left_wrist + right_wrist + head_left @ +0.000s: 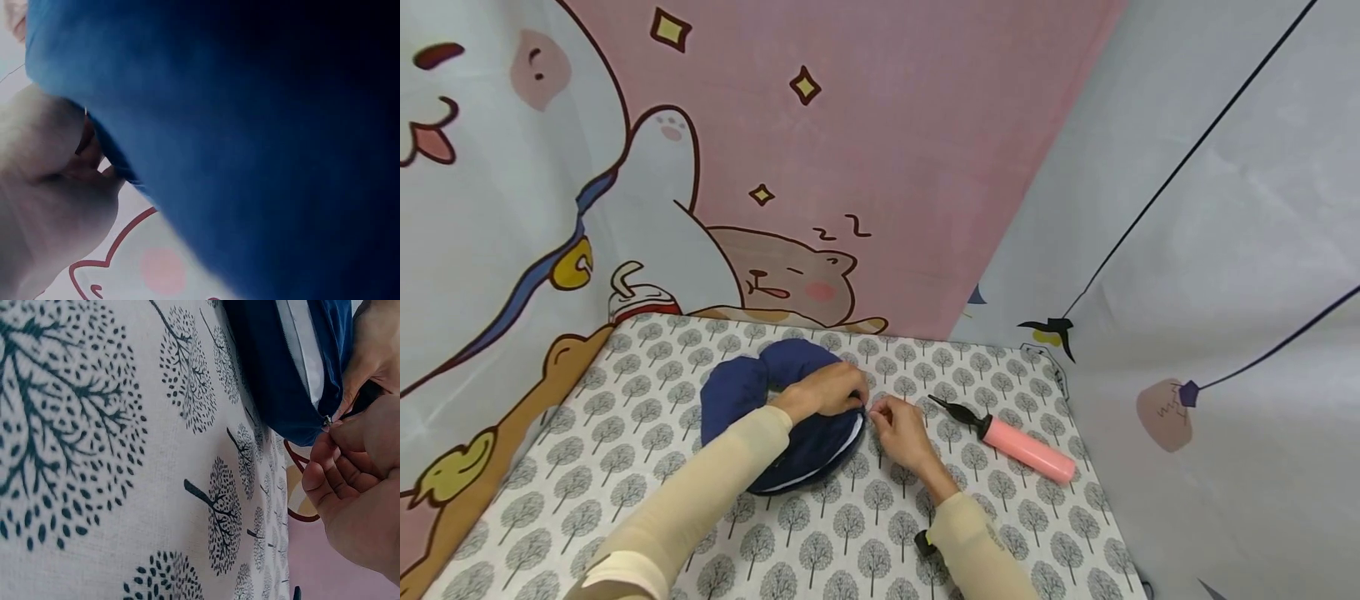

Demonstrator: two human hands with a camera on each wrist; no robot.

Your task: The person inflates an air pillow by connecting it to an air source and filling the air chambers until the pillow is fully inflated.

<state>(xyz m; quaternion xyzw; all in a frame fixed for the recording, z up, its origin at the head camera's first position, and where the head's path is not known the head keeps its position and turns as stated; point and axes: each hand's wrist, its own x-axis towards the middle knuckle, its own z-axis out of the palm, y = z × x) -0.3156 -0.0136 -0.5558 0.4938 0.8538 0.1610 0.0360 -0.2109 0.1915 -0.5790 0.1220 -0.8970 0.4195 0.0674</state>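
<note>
A navy blue U-shaped neck pillow (727, 398) lies on the table, its curved, zipped side toward the right and front. White material (304, 347) shows through the part-open zipper along its edge. My left hand (829, 390) reaches over the pillow and grips its right edge beside the zipper's end. Just right of it, my right hand (904, 432) pinches the small metal zipper pull (327, 421) between thumb and index finger, its other fingers curled. In the left wrist view, blue fabric (206, 144) fills most of the picture, with the left hand (56, 187) against its edge.
A pink hand pump (1030, 451) with a black nozzle lies on the table to the right of my right hand. The table wears a tree-print cloth (820, 550). Cartoon-printed curtains (910, 167) stand behind it and at both sides.
</note>
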